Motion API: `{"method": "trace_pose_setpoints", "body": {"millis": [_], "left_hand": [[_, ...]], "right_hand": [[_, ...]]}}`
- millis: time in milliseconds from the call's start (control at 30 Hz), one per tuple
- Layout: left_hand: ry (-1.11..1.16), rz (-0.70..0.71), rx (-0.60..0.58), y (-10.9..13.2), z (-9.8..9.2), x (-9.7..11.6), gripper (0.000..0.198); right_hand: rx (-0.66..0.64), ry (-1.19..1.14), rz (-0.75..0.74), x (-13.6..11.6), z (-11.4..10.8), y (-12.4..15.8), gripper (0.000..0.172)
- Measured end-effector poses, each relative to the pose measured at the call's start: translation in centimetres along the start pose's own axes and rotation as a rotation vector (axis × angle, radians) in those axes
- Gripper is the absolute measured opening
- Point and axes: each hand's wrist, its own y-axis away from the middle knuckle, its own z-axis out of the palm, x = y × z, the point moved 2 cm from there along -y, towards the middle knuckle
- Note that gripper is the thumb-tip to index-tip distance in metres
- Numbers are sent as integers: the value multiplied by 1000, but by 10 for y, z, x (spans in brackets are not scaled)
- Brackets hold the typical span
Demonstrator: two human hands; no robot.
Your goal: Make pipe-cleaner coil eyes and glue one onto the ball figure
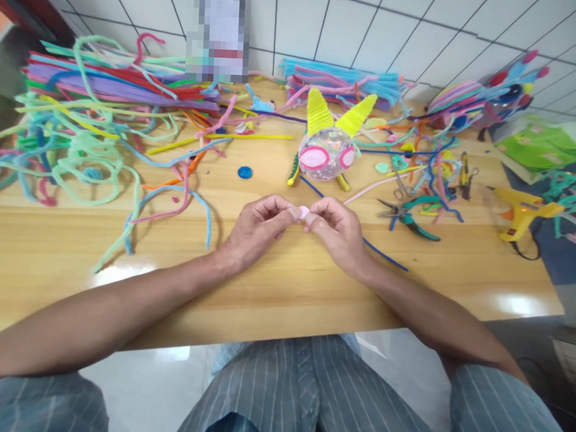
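Chenille, a short pale-pink bit [303,211], sits pinched between the thumbs and forefingers of both hands, just above the table [284,292]. The left hand [256,230] has its fingers curled in, with thumb and forefinger pressed on the bit's left end. The right hand [337,231] mirrors it on the other end, knuckles up.

The step in hand looks like shaping or twisting this small piece. How far it is bent cannot be told, since the fingertips cover most of it. Further shaping would call for a tight fingertip grip on each end and small, careful turns, as little of the piece shows to hold.

Under the right hand a dark blue strand [386,255] runs across the wood. Straight beyond the fingertips stands a clear ball figure [326,155] with yellow ears. Outward of the right hand lie green-handled pliers [414,220] and, farther off, a yellow glue gun [520,213]. Beyond the left hand are a blue button [245,172] and a loose heap of strands [81,143].
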Motion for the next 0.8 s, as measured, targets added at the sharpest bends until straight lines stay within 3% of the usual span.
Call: {"method": "trace_pose_setpoints", "body": {"millis": [233,800], "left_hand": [[-52,33,-36,1,2,2,45],[-37,66,-22,-2,1,3,40]], "right_hand": [[59,89,-48,-3,0,1,21],[-16,89,-49,2,-2,0,15]]}}
